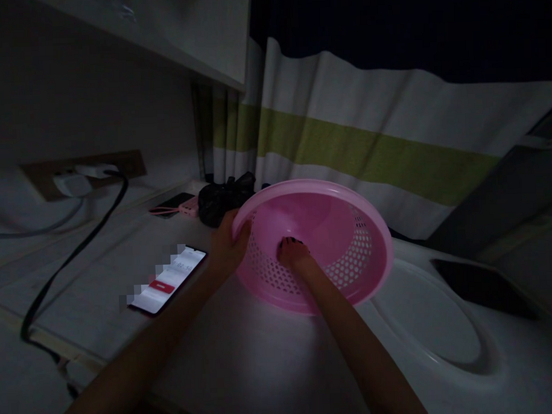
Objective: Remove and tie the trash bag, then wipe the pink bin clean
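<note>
The pink perforated plastic basket (331, 220) stands tilted on the white table (245, 359), at the centre of the view, and its round opening faces toward the person. The left hand (230, 248) holds the basket's rim at nine o'clock, with the fingers closed around the edge and the thumb on the inner side. The right hand (293, 253) reaches inside, near the inner bottom, and its fingers are bent; in this weak light I cannot tell how far they are open, or whether they hold something small and dark.

Measured from the basket, the lit smartphone (172, 280) lies between eight and nine o'clock, beside the left forearm. The black plastic bag (224, 200) sits at ten o'clock, just behind the left hand, with a pink device (189, 206) next to it. At twelve o'clock hangs the striped curtain (346, 144). A white oval recess (434, 322) is at four o'clock.
</note>
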The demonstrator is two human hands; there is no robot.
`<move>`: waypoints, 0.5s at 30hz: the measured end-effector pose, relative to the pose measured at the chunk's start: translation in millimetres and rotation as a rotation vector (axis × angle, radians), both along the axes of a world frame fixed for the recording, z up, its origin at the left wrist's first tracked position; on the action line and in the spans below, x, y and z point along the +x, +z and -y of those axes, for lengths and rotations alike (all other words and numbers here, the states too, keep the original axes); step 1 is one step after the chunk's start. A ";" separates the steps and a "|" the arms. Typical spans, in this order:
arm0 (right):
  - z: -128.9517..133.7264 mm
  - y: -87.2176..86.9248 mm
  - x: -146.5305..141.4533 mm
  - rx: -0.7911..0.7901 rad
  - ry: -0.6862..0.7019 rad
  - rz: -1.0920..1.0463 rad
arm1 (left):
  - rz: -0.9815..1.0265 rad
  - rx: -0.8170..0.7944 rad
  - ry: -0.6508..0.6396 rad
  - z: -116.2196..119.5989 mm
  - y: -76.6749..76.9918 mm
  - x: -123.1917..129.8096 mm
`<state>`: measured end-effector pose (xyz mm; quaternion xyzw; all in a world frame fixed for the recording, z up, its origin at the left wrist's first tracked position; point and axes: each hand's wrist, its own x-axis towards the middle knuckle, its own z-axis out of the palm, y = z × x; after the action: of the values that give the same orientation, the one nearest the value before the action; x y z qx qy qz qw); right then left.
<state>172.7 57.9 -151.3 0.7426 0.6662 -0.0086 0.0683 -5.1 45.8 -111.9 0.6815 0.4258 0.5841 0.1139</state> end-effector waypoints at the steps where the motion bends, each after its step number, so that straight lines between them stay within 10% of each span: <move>1: -6.0 0.1 1.3 -0.004 -0.014 -0.006 | 0.006 -0.009 0.007 -0.4 -0.2 -0.3; 15: -59.2 -7.0 21.3 0.033 -0.097 0.000 | 0.084 -0.040 -0.088 -6.1 -6.7 -3.3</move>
<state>194.0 117.1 -158.4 0.7750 0.6295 -0.0008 0.0556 -8.5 51.9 -118.7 0.6718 0.4021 0.5981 0.1710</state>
